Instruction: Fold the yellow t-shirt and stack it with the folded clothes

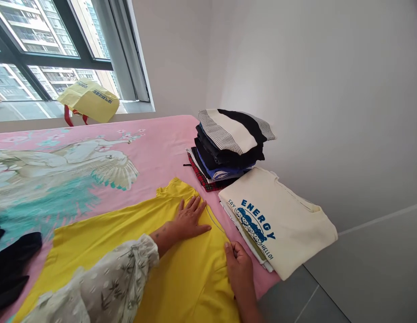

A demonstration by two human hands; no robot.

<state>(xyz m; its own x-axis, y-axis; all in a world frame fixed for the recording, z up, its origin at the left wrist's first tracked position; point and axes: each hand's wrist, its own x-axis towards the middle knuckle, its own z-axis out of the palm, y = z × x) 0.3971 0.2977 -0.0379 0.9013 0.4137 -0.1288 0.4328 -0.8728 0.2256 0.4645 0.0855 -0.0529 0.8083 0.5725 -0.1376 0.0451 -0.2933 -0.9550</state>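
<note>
A yellow T-shirt [181, 273] lies spread over the bed, its neckline towards the stacked clothes. My left hand [190, 220] rests flat on it just below the neckline, fingers stretched out. At the shirt's right edge, beside the neckline, my right hand [240, 267] pinches the fabric between thumb and fingers. A folded cream T-shirt [292, 224] with blue "ENERGY" lettering tops a low pile right next to my right hand. My left sleeve covers part of the yellow cloth.
A taller stack of folded clothes [228, 154] stands by the wall. Dark garments [16, 264] lie at the left on the pink bedsheet [164, 139]. A yellow bag [90, 99] with red handles sits on the windowsill. Grey floor [296, 296] shows past the bed's right edge.
</note>
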